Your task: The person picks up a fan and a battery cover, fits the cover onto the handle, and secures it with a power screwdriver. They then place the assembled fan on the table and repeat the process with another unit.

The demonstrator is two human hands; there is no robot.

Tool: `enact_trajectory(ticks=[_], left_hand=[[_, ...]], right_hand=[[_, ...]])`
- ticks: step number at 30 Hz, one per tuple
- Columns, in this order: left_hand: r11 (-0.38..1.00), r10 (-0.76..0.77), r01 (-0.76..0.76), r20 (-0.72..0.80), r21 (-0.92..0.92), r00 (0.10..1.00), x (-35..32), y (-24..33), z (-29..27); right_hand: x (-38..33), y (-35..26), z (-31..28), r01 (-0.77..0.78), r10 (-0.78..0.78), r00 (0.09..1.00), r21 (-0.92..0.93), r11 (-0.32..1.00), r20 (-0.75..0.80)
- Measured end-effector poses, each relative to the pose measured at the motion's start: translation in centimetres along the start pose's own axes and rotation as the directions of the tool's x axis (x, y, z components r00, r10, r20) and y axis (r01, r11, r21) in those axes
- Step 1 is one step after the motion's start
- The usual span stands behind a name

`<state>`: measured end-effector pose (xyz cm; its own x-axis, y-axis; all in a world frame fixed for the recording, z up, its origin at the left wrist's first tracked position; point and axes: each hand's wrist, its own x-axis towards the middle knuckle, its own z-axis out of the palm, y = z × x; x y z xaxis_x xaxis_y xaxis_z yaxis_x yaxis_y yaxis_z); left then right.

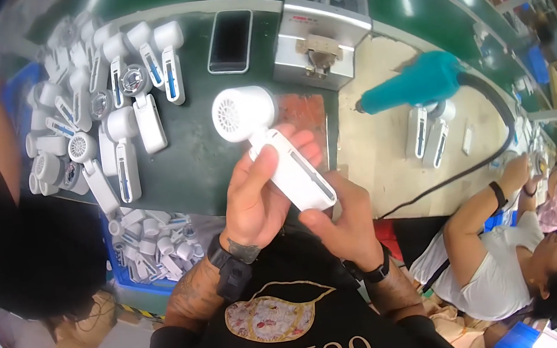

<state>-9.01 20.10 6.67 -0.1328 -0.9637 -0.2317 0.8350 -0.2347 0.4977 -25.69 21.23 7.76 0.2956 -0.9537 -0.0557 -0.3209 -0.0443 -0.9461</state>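
Both hands meet at frame centre: left hand (253, 199) wraps the white handheld fan (275, 149) by its handle, right hand (343, 225) pinches the handle's lower end; it looks light, rigid, smooth plastic, best gripped mid-handle

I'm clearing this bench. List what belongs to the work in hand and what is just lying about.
In hand:
left hand
right hand
white handheld fan
pile of white fans
blue bin of parts

Lying about:
black phone
teal heat gun
grey machine
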Motion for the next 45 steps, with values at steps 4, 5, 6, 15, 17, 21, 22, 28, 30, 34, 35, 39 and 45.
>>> enact_trajectory(ticks=[4, 5, 6, 15, 17, 21, 22, 28, 30, 34, 35, 39, 45], left_hand=[[0.999, 0.047, -0.047, 0.011, 0.017, 0.999, -0.3, -0.4, 0.4], [0.998, 0.062, -0.062, -0.007, 0.011, 0.998, -0.2, -0.5, 0.5], [0.998, 0.057, -0.057, 0.004, 0.020, 0.998, 0.0, -0.5, 0.6], [0.953, 0.092, -0.058, -0.099, 0.298, 0.991, -1.2, 1.5, -0.8], [0.848, 0.130, -0.035, -0.143, 0.529, 0.981, -1.1, 2.5, -1.5], [0.371, 0.194, 0.026, -0.104, 0.928, 0.976, -1.6, 5.6, -0.9], [0.176, 0.266, -0.028, -0.020, 0.984, 0.964, -1.3, 6.0, -0.8], [-0.346, 0.370, -0.289, 0.413, 0.893, 0.832, 1.5, 6.5, -1.1], [-0.387, 0.191, -0.238, 0.330, 0.891, 0.924, 2.4, 7.0, 0.8], [-0.235, 0.099, -0.436, 0.467, 0.869, 0.879, 4.9, 5.4, -0.1], [-0.261, 0.091, -0.490, 0.527, 0.831, 0.845, 5.4, 4.8, -0.1], [-0.338, 0.021, -0.588, 0.630, 0.735, 0.776, 7.1, 3.1, 0.0], [-0.421, 0.002, -0.616, 0.680, 0.666, 0.733, 8.4, 1.8, -0.4]], right_hand=[[0.2, -0.9, 1.6, 0.121, -0.118, 0.990, 0.038, 0.992, -0.072], [0.3, -0.9, 1.8, 0.153, -0.146, 0.983, 0.052, 0.987, -0.107], [0.5, -1.0, 1.8, 0.186, -0.176, 0.974, 0.064, 0.980, -0.141], [-0.1, 1.2, 0.7, 0.253, -0.242, 0.921, -0.004, 0.968, -0.307], [0.9, 2.6, -0.3, 0.322, -0.329, 0.786, -0.108, 0.941, -0.523], [4.4, 1.5, -2.1, 0.360, -0.371, 0.733, -0.138, 0.923, -0.570], [5.4, 1.2, -2.0, 0.375, -0.312, 0.786, 0.011, 0.927, -0.534], [6.8, 0.9, -2.4, 0.294, -0.199, 0.909, 0.227, 0.928, -0.367], [6.1, 0.5, -3.3, 0.343, -0.178, 0.866, 0.295, 0.892, -0.468], [4.9, 1.3, -4.4, 0.309, -0.155, 0.827, 0.206, 0.929, -0.541], [4.5, 0.8, -4.6, 0.296, -0.128, 0.820, 0.221, 0.929, -0.557], [2.6, 1.0, -6.0, 0.311, -0.153, 0.798, 0.180, 0.933, -0.583], [2.3, 0.3, -6.0, 0.278, -0.120, 0.782, 0.170, 0.945, -0.612]])
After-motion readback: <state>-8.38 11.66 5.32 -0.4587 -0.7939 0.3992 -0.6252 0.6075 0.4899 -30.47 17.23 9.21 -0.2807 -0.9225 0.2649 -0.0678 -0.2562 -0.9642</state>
